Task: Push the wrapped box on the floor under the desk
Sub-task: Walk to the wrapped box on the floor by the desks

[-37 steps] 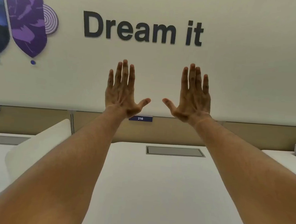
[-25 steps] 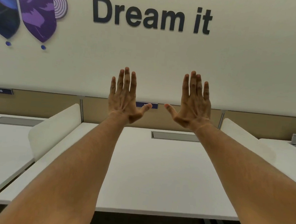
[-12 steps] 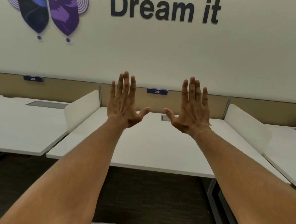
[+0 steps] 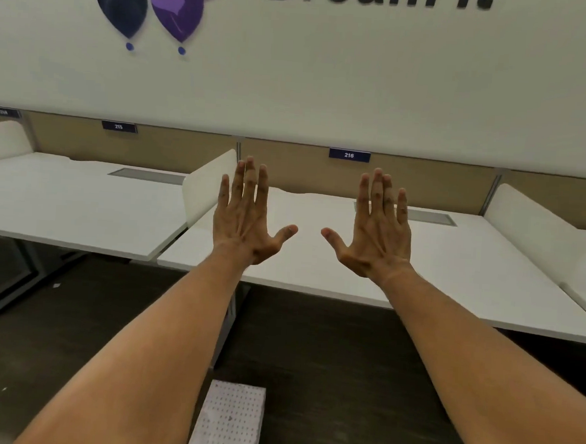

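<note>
A box wrapped in white dotted paper (image 4: 229,420) lies on the dark floor at the bottom middle, in front of the white desk (image 4: 453,276) labelled 216. My left hand (image 4: 247,215) and my right hand (image 4: 378,230) are stretched out at arm's length, backs toward me, fingers spread, holding nothing. Both hands hover in the air in front of the desk top, far above the box. My left forearm covers part of the box's left edge.
A second white desk (image 4: 63,201) stands to the left, split off by a white divider (image 4: 206,185); another divider (image 4: 531,222) stands at the right. Metal desk legs (image 4: 225,324) reach the dark carpet just beyond the box. A wall with lettering rises behind.
The view has tilted down and drawn back: the desks' front edges, the floor and then the wrapped box came into sight. My hands stayed spread and sank relative to the wall.
</note>
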Motion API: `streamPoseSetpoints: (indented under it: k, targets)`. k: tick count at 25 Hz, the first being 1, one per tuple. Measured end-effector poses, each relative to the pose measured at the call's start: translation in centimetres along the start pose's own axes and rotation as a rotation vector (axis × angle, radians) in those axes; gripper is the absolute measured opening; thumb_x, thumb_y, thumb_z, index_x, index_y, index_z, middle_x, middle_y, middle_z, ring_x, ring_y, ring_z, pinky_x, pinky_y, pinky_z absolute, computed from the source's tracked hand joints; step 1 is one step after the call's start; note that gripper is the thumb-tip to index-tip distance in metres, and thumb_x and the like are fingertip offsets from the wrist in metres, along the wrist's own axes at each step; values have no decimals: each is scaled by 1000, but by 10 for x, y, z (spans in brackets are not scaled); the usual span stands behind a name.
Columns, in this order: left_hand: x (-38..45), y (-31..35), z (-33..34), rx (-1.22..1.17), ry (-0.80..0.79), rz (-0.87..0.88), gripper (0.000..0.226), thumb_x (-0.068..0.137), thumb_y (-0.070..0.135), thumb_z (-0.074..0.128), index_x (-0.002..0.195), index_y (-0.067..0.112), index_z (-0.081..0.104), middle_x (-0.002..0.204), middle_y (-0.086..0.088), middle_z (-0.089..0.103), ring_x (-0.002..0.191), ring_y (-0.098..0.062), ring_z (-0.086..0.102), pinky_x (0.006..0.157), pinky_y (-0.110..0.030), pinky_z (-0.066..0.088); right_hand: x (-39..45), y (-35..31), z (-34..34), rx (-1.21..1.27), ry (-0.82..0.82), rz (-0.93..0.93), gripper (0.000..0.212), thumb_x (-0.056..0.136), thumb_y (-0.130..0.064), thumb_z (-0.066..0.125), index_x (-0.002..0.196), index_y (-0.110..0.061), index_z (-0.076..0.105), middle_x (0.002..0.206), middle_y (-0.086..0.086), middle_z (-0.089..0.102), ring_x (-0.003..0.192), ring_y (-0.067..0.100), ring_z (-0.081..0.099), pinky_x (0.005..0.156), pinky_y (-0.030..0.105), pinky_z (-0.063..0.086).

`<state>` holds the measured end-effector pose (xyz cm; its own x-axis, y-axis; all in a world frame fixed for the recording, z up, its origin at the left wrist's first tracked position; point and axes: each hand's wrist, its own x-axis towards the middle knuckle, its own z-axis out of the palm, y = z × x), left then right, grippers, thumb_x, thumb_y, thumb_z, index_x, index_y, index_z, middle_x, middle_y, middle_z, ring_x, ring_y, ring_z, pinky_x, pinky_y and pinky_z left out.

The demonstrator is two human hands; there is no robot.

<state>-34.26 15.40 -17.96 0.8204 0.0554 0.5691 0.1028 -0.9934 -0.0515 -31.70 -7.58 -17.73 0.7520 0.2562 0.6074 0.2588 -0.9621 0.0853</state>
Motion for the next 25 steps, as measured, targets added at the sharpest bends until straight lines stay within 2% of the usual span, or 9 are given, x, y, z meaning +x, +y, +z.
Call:
streamPoseSetpoints:
  k: [8,15,18,25]
  targets:
    - [-65,-92,64,-25,-191,6,120,76,86,28,147,13,-36,159,-13,-36,148,-30,-29,122,-50,-8,-49,-105,61,43,-161,21,114,77,-83,26,152,-10,-20,161,15,-23,147,31,-23,119,52,-6]
    - [-126,-184,142,-33,-344,72,118,75,87,19,150,9,-29,161,-18,-30,149,-32,-25,123,-51,-2,-99,-210,134,33,-307,59,113,78,-84,20,151,-7,-19,161,19,-20,148,33,-19,120,53,0]
    - [-154,-205,177,-33,-432,80,117,74,87,11,151,8,-27,161,-18,-28,149,-32,-24,123,-51,-2,-123,-241,164,39,-379,73,113,78,-84,17,152,-6,-15,162,20,-16,149,33,-16,120,52,1]
    - [-216,-223,268,-96,-592,86,116,76,87,16,153,9,-21,164,-18,-20,152,-31,-16,124,-50,-1,-177,-276,252,46,-540,56,113,78,-85,19,154,-5,-3,163,20,-3,150,34,-3,121,52,2]
